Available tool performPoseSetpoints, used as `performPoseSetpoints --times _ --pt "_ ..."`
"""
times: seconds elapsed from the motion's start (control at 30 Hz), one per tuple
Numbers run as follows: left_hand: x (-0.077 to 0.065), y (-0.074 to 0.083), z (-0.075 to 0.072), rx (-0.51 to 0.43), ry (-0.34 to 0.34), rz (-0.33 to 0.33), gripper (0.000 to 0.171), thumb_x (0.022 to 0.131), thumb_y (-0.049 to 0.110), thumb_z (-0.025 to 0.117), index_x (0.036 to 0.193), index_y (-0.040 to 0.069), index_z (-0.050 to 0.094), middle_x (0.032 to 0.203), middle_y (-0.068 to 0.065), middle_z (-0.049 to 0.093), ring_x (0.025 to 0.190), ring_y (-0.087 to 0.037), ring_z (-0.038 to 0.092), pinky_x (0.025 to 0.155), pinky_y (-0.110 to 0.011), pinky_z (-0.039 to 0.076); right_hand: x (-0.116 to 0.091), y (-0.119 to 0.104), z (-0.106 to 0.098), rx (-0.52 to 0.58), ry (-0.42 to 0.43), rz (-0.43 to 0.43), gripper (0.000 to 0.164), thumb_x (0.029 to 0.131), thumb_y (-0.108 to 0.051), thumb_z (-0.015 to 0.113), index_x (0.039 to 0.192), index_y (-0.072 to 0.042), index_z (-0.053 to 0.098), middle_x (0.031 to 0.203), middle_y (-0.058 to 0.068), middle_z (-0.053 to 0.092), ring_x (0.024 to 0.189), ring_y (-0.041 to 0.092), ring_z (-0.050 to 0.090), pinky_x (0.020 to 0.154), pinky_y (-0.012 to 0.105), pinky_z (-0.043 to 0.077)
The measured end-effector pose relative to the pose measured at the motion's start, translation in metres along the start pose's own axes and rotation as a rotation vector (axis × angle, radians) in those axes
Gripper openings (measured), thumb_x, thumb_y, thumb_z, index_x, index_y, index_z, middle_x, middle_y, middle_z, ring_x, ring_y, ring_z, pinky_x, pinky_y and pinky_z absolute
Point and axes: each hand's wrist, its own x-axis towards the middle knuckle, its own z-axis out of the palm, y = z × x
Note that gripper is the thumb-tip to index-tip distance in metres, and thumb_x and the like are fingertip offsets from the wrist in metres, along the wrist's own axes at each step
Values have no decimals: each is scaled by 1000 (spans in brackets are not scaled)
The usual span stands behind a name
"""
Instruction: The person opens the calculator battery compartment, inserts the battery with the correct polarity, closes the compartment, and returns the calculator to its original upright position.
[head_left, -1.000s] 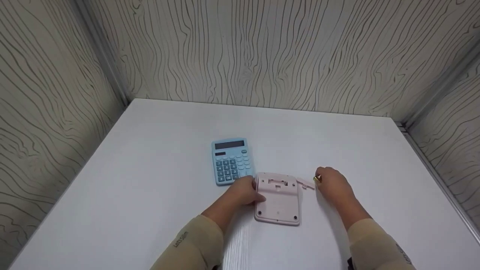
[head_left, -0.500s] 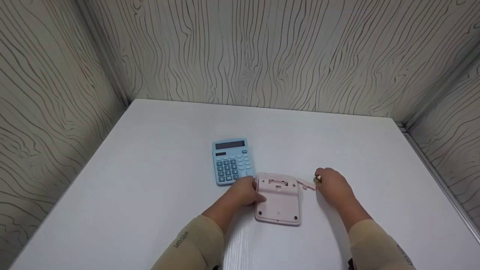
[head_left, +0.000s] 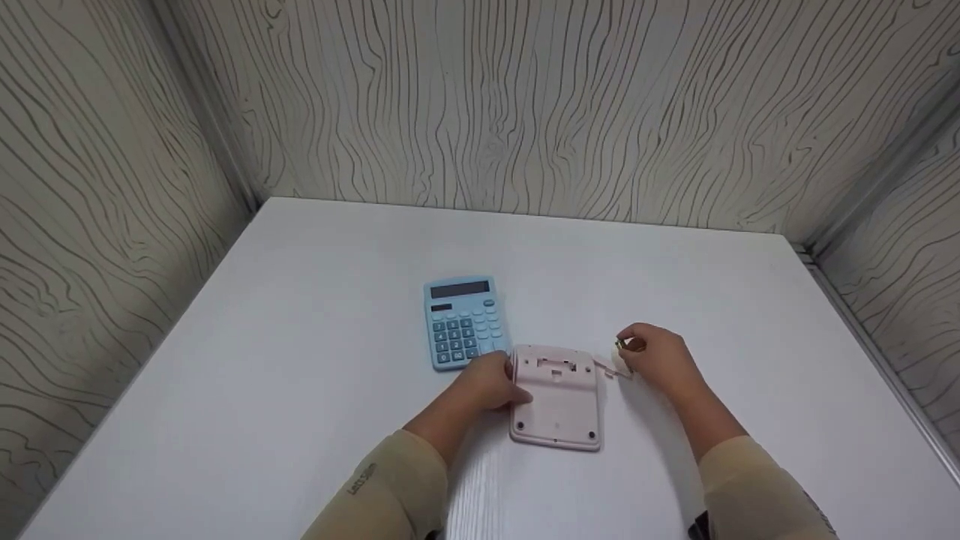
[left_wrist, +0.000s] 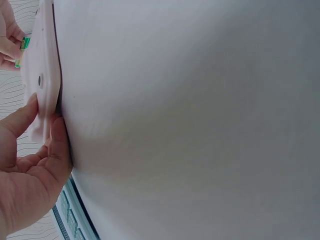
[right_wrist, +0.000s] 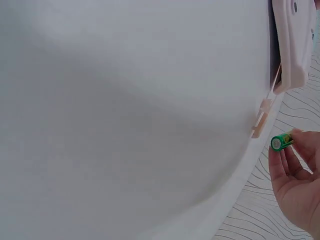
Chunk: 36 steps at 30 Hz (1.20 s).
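A pink calculator (head_left: 556, 412) lies face down on the table, its battery slot (head_left: 556, 366) uncovered near the top edge. My left hand (head_left: 487, 381) grips its left side, with the thumb on the back and fingers at the edge, as the left wrist view shows. Between thumb and fingers, my right hand (head_left: 661, 361) pinches a small green battery (right_wrist: 281, 142), held above the table to the right of the calculator. Just below that hand lies the pink battery cover (head_left: 611, 367), close to the calculator's upper right corner.
A blue calculator (head_left: 461, 322) lies face up beyond my left hand, its lower right part close to that hand. The white table (head_left: 300, 360) is bounded by wood-grain patterned walls (head_left: 487, 105) at the back and both sides.
My right hand has lifted slightly and shifted left with the battery, towards the pink calculator's upper right corner. The left hand and both calculators have stayed in place.
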Motion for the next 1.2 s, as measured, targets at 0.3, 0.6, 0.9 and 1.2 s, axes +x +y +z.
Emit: performPoseSetpoints --times 0.3,0.6,0.9,1.2 --pt "-4 1 -2 1 -1 17 34 71 17 78 95 10 55 81 -4 57 72 -16 57 64 -27 48 -2 -17 4 213 -16 76 23 86 -14 62 108 -9 61 93 7 60 86 20 54 69 27 47" --pt "-2 0 -2 -6 -4 15 35 71 17 78 97 10 55 82 -4 57 72 -17 57 64 -28 48 -4 -27 12 363 -36 91 26 85 -11 64 110 -5 59 95 8 58 85 19 54 72 28 49" --pt "-1 0 -2 10 -1 13 35 71 18 78 97 11 55 82 -4 57 72 -17 57 64 -28 47 -6 -40 22 479 -28 73 25 85 -10 63 109 -4 57 97 10 57 87 18 57 73 27 50" --pt "-1 0 -1 20 0 0 34 71 17 79 93 11 53 82 -4 57 72 -17 57 63 -27 47 -5 -48 32 428 2 37 24 84 -8 63 107 -4 56 98 7 56 90 18 56 70 28 49"
